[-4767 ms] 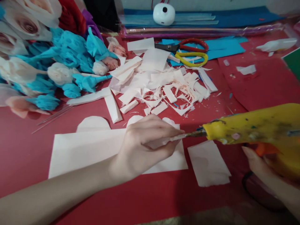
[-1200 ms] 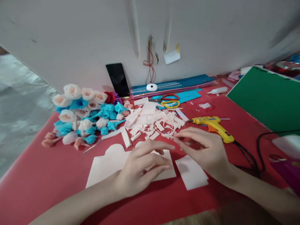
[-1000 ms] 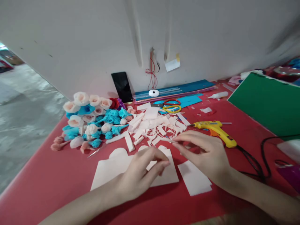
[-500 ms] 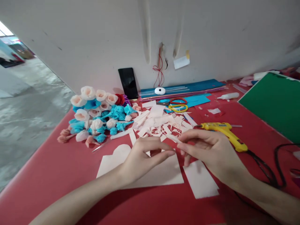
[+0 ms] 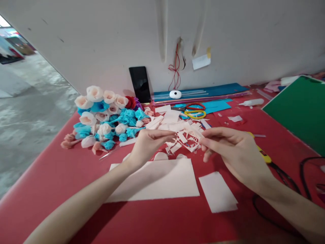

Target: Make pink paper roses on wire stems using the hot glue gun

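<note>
My right hand [image 5: 235,154] is closed, thumb and forefinger pinching a narrow pale paper strip [image 5: 195,131] above the scraps. To its left, my left hand [image 5: 147,145] is also closed in a pinch; whatever lies between its fingertips, if anything, is too small to make out. Below my left hand lies a wide cream paper sheet [image 5: 157,183], with rounded paper pieces [image 5: 161,156] partly showing at its far edge. A small stack of cut paper rectangles [image 5: 218,193] rests below my right hand. Pale paper scraps [image 5: 175,118] are heaped behind both hands.
Crepe-paper flowers [image 5: 101,118] cover the left. Scissors [image 5: 195,112] lie behind the scraps. A yellow glue gun [image 5: 265,156] is partly hidden behind my right hand, its black cord trailing right. A phone [image 5: 140,84] leans on the wall; a green board [image 5: 299,112] stands right.
Both hands have lifted away from the sheet toward the scraps, and the gap between their fingertips has widened. The right hand still pinches the paper strip.
</note>
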### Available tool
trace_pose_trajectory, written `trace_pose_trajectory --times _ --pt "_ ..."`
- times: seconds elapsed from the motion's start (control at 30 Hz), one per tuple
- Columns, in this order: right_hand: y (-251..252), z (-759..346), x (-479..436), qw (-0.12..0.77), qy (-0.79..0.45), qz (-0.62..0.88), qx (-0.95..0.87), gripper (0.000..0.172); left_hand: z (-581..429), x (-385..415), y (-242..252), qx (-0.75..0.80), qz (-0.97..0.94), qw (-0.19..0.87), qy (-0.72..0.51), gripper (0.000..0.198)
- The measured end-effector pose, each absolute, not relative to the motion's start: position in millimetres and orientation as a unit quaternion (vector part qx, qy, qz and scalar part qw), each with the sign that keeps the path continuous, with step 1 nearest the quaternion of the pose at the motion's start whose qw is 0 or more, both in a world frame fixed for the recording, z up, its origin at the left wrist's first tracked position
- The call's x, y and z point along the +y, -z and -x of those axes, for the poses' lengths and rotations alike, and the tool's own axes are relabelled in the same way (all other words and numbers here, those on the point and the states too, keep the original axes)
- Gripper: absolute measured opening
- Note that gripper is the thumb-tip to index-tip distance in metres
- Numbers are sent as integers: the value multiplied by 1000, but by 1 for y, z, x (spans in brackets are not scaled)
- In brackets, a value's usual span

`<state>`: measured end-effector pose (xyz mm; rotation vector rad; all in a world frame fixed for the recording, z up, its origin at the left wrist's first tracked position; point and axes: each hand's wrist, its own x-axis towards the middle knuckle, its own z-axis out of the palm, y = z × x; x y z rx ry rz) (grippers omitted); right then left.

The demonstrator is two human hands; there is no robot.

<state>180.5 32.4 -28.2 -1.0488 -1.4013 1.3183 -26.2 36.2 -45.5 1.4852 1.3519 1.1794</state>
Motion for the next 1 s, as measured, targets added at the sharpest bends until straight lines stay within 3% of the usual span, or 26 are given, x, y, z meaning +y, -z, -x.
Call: trace_pose_trajectory --times 0.3,0.4,0.5,0.57,0.7,0.77,0.87,1.0 --pt "31 -184 45 444 -537 438 -569 14 13 70 48 548 -682 255 -411 20" --pt "31 -184 46 440 -537 437 -572 14 12 78 53 546 -716 250 -355 33" --pt "31 -183 48 440 -533 433 -578 15 17 81 54 518 -754 266 -303 24" --pt "31 -183 49 439 -526 432 -587 16 20 82 52 500 -786 246 -269 38" --pt "28 -183 49 430 -514 441 -596 15 23 81 50 480 -831 156 -234 22" --pt "25 -183 48 424 -509 444 -603 14 22 79 51 475 -842 121 -225 25" --pt "23 -184 46 423 -496 438 -619 12 15 73 51 414 -892 -1 -181 46" --pt "24 -186 47 448 -467 425 -633 9 5 66 49 315 -928 -158 -120 40"
